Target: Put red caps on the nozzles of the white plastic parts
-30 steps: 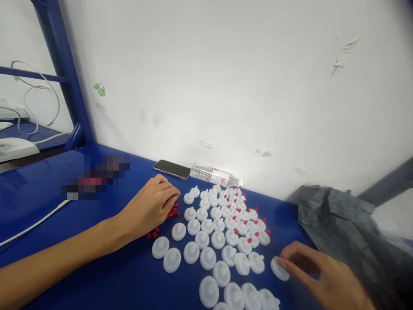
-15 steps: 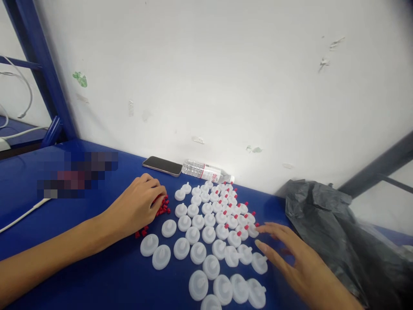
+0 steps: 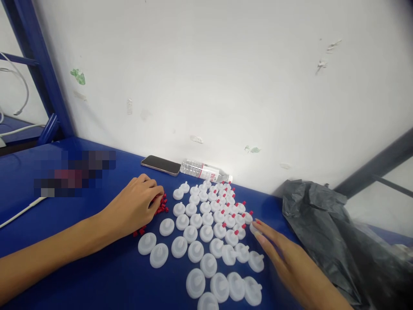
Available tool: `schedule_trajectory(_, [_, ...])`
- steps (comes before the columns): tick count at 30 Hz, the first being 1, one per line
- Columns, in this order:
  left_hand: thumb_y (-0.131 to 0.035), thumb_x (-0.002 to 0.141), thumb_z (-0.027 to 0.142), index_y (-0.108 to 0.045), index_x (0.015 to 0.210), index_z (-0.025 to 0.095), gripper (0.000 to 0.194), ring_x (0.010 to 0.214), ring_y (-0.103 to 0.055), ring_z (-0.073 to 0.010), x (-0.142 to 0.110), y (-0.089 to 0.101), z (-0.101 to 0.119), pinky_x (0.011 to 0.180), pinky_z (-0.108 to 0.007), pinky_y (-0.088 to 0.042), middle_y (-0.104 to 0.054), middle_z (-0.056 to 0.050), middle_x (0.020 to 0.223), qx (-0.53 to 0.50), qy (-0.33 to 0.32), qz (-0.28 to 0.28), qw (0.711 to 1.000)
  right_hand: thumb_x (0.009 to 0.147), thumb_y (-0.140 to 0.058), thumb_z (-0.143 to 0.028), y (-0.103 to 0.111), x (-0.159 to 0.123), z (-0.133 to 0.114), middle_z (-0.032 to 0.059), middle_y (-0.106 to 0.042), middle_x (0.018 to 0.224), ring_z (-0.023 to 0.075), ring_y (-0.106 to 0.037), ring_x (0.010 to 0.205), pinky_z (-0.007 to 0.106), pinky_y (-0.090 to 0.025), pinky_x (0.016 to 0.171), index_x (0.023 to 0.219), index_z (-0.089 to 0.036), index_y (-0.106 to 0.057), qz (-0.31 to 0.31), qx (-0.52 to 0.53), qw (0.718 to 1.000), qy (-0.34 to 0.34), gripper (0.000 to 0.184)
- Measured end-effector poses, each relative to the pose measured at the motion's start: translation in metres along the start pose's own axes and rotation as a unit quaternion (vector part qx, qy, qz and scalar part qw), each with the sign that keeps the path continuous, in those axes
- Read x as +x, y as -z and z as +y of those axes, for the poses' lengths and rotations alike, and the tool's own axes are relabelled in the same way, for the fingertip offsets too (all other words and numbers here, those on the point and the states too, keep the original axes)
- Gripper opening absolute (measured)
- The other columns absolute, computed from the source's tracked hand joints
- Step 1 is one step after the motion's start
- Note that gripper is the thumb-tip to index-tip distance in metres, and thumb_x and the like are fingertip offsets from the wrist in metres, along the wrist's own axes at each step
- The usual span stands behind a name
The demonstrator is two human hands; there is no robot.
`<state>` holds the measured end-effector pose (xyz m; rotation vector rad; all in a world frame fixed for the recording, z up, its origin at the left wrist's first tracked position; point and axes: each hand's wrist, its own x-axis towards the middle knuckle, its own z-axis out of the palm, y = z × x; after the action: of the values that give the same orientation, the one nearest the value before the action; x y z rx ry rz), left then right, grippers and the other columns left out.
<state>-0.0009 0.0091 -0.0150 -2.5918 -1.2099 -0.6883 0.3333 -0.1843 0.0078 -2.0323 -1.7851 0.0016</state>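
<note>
"Red caps (image 3: 163, 208) lie in a small heap on the blue table (image 3: 97, 271). Which hand is by them?"

"The left hand (image 3: 137, 206). Its fingers curl down over the heap. I can't tell if they pinch a cap, because the hand hides its own fingertips."

"Where is the right hand (image 3: 287, 256)?"

"At the right edge of the group of discs. Its thumb and pointing finger touch one capped disc (image 3: 252, 228). I can't tell if they squeeze it or only rest on it."

"Which way does that disc's spout point?"

"Up and to the right, so the red tip is just by the fingertips."

"What about the discs with no red tip?"

"Those bare discs (image 3: 206, 233) sit on the left and nearer the person. One bare disc (image 3: 256, 261) is just below the right thumb, its spout also pointing up and right. It is well apart from the red heap, with many discs between."

"So who is nearer what?"

"Left hand, red caps. Right hand, that bare disc and the capped one."
</note>
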Motion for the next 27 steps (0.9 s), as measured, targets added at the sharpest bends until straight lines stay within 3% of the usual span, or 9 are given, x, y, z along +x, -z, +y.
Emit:
schedule_trajectory(3, [-0.057, 0.078, 0.032, -0.070, 0.074, 0.030, 0.014, 0.076, -0.054, -0.0216, 0.000, 0.002, 0.002, 0.067, -0.034, -0.040, -0.070, 0.002, 0.070, -0.012, -0.006, 0.017, 1.000, 0.091, -0.045, -0.046, 0.015, 0.004, -0.013, 0.0019, -0.069, 0.118, 0.0248, -0.064, 0.111, 0.041, -0.049, 0.102, 0.115, -0.029, -0.067, 0.021, 0.013, 1.000, 0.011, 0.037])
schedule_trajectory(7, [-0.055, 0.079, 0.031, -0.070, 0.075, 0.030, 0.015, 0.075, -0.053, -0.0214, 0.000, 0.006, 0.004, 0.066, -0.034, -0.039, -0.070, 0.002, 0.070, -0.035, -0.015, 0.031, 0.999, 0.089, -0.053, -0.044, 0.027, 0.005, -0.039, 0.0032, -0.070, 0.107, 0.0228, -0.067, 0.099, 0.034, -0.056, 0.087, 0.102, -0.027, -0.068, 0.056, 0.052, 0.996, 0.040, 0.026])
schedule_trajectory(15, [-0.057, 0.079, 0.031, -0.069, 0.073, 0.030, 0.014, 0.072, -0.054, -0.0198, 0.002, 0.009, 0.006, 0.065, -0.033, -0.039, -0.069, 0.003, 0.068, -0.044, -0.025, 0.033, 0.998, 0.092, -0.049, -0.030, 0.024, 0.000, -0.080, -0.0061, -0.069, 0.102, 0.0107, -0.067, 0.091, 0.016, -0.054, 0.081, 0.104, -0.034, -0.062, -0.070, 0.122, 0.985, 0.103, 0.018])
schedule_trajectory(23, [-0.051, 0.081, 0.032, -0.068, 0.075, 0.030, 0.018, 0.076, -0.056, -0.0203, 0.002, 0.012, 0.008, 0.067, -0.035, -0.041, -0.071, 0.004, 0.070, -0.058, -0.030, 0.054, 0.996, 0.094, -0.046, -0.033, 0.018, -0.002, -0.081, -0.0020, -0.071, 0.103, 0.0140, -0.069, 0.089, 0.022, -0.057, 0.081, 0.109, -0.033, -0.062, -0.075, 0.126, 0.986, 0.083, 0.022])
schedule_trajectory(27, [-0.049, 0.085, 0.035, -0.068, 0.089, 0.032, 0.019, 0.080, -0.057, -0.0202, 0.001, 0.024, 0.016, 0.072, -0.037, -0.046, -0.072, 0.004, 0.078, -0.103, -0.058, 0.081, 0.990, 0.090, -0.052, -0.035, 0.016, 0.000, -0.081, -0.0019, -0.070, 0.104, 0.0154, -0.069, 0.090, 0.025, -0.057, 0.083, 0.114, -0.034, -0.058, -0.034, 0.131, 0.988, 0.077, 0.025])
